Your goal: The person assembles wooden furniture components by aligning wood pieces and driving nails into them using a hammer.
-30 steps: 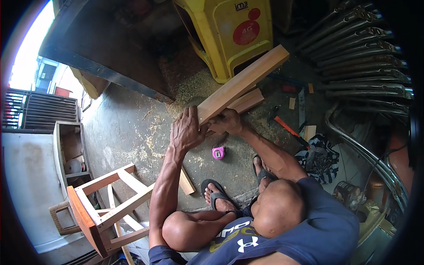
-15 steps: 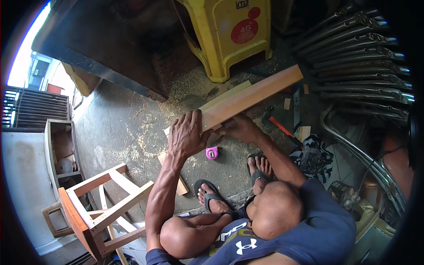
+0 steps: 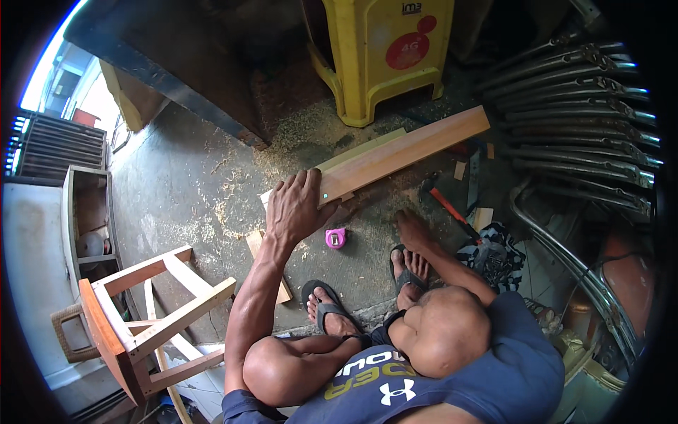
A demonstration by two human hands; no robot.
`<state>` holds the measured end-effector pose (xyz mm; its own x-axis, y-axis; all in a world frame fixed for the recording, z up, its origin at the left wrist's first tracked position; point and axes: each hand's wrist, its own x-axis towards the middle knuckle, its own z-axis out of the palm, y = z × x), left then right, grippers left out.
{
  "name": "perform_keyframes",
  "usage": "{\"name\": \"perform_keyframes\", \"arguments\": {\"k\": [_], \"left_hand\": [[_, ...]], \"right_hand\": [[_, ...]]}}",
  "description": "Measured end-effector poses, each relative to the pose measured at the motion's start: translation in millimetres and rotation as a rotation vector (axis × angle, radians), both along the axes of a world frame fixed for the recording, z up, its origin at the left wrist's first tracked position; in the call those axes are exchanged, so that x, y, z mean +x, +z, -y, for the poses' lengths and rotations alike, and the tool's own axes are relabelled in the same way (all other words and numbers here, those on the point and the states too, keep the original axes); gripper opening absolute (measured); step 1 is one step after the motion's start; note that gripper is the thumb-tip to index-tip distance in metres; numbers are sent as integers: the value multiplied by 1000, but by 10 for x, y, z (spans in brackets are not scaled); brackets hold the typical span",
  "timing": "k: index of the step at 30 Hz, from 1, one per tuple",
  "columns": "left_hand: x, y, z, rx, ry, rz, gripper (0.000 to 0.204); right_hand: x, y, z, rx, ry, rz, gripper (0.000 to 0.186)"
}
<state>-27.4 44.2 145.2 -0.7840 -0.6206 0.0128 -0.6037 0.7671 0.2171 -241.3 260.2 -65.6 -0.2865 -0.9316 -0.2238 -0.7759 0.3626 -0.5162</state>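
My left hand (image 3: 295,206) is closed over the near left end of a planed wooden board (image 3: 409,152), fingers across its top and thumb along the near edge. The board slants up to the right. A second, paler wood strip (image 3: 367,148) shows along its far side. Apart from the board, my right hand (image 3: 413,230) is low, just beyond my right foot. Its fingers are partly extended with nothing visible in them. Between my hands a pink tape measure (image 3: 335,238) lies on the concrete floor.
A yellow plastic stool (image 3: 395,71) stands ahead; metal tube frames (image 3: 579,120) are stacked right. An orange-handled tool (image 3: 452,210) lies near a checkered cloth (image 3: 498,258). At left are a wooden frame (image 3: 166,321) and a pale cabinet (image 3: 35,268). Sawdust and offcuts litter the floor.
My right hand has left the board's underside and moved down toward my right foot. My left hand keeps its hold on the board's end. The view has shifted slightly.
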Motion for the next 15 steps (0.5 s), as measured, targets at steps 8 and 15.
{"name": "perform_keyframes", "arguments": {"k": [8, 15], "left_hand": [[-26, 12, 56, -13, -36, -45, 59], [46, 87, 116, 23, -112, -157, 69]], "right_hand": [[123, 2153, 588, -499, 324, 728, 20], [195, 2104, 1386, -582, 127, 617, 18]]}}
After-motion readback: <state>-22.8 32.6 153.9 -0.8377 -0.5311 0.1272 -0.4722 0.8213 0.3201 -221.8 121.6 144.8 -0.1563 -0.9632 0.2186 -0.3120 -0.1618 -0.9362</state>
